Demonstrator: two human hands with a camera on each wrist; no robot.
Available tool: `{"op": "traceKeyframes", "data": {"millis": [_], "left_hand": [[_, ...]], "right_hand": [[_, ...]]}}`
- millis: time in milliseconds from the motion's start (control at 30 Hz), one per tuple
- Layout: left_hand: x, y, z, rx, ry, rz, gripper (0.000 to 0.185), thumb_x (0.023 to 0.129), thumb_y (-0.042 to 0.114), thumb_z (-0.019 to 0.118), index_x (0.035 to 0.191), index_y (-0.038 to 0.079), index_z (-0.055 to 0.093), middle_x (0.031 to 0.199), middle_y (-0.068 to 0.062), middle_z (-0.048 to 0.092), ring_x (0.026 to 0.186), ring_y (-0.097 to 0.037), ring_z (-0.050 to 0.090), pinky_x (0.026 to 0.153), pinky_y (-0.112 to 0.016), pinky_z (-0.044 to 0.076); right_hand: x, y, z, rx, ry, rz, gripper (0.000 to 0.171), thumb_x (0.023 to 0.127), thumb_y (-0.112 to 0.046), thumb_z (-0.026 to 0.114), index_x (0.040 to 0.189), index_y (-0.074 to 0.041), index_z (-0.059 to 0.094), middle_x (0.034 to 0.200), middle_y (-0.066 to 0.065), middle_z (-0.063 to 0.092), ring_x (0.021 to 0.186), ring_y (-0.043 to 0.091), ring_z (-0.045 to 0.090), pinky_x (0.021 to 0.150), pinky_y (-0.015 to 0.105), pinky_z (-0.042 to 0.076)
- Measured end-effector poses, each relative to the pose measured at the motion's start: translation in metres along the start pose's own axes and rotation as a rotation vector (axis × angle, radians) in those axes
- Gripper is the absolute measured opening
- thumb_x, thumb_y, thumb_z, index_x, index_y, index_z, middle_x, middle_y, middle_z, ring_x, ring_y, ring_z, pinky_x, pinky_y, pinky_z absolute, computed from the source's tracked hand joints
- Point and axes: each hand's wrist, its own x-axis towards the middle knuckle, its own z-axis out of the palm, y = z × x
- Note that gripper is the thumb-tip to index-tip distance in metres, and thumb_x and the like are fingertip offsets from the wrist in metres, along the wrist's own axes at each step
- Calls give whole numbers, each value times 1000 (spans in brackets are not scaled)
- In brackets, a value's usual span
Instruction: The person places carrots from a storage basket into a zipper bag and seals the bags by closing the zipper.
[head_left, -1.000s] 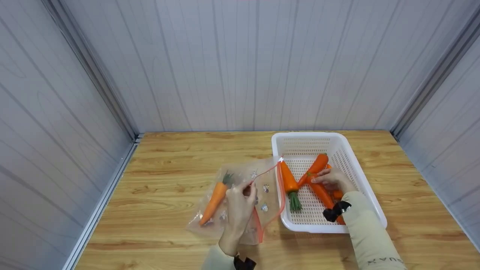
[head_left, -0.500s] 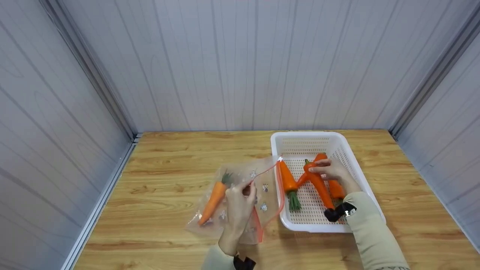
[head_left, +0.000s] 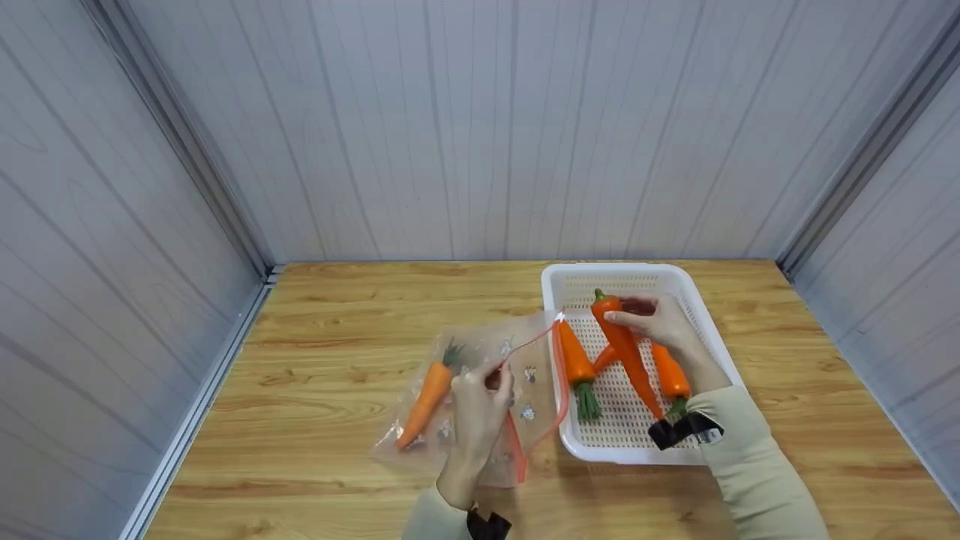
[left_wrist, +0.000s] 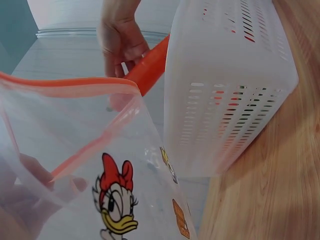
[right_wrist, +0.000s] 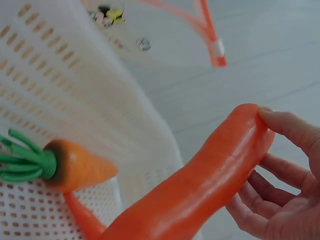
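Observation:
In the head view, my left hand (head_left: 480, 409) pinches the red-edged mouth of a clear zip bag (head_left: 529, 394), which gapes toward the basket. Inside the bag lies an orange carrot (head_left: 424, 405) with a green top. My right hand (head_left: 664, 326) holds a long red chili pepper (head_left: 626, 349) near its stem end, raised over a white basket (head_left: 716, 360). The right wrist view has the thumb on one side of the pepper (right_wrist: 195, 175) and the fingers on the other. Cartoon duck prints show on the bag (left_wrist: 155, 200) in the left wrist view.
Within the basket lie a carrot (head_left: 576, 356) with green leaves at the left side, a shorter orange pepper (head_left: 671, 373) at the right, and another red pepper (head_left: 604, 360) partly hidden behind the held one. Grey panelled walls (head_left: 465, 135) enclose the wooden table (head_left: 330, 337).
My right hand has lifted the chili pepper from among the others, its stem end rising up and leftward. The shorter orange pepper is now uncovered. My left hand and the bag stay put.

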Motion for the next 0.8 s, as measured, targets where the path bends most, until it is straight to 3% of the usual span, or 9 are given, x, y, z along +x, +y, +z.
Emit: {"op": "traceKeyframes", "data": {"millis": [200,467,600,700,800], "left_hand": [[-1,0,0,17,3,2,12,82,2,57,82,-2,68,57,0,60,46,-2,51,40,-11,40],[0,0,0,7,-6,-10,12,82,2,57,83,-1,68,57,1,59,45,-1,50,38,-12,40],[0,0,0,0,-12,-29,12,82,3,57,82,-1,68,57,1,59,45,-1,51,38,-12,40],[1,1,0,4,-9,-38,12,82,3,57,81,1,68,56,1,59,44,-1,51,38,-12,40],[1,1,0,15,-4,-27,12,82,3,57,80,2,68,54,2,58,42,0,50,38,-11,39]], "right_hand": [[-15,-18,11,-2,-29,-114,46,76,-18,70,111,7,57,103,17,60,83,13,57,72,22,48],[-31,-30,28,-107,-51,-188,43,76,-25,70,109,1,61,94,11,62,83,19,55,68,25,47],[-46,-48,40,-135,-88,-244,36,76,-14,69,107,3,62,93,14,63,81,24,55,68,28,47],[-51,-49,51,-167,-107,-276,34,76,-9,69,107,4,61,94,15,63,80,25,56,67,28,47],[-47,-34,59,-199,-127,-291,36,75,-15,71,106,1,63,93,12,63,77,22,57,65,28,48]]}}
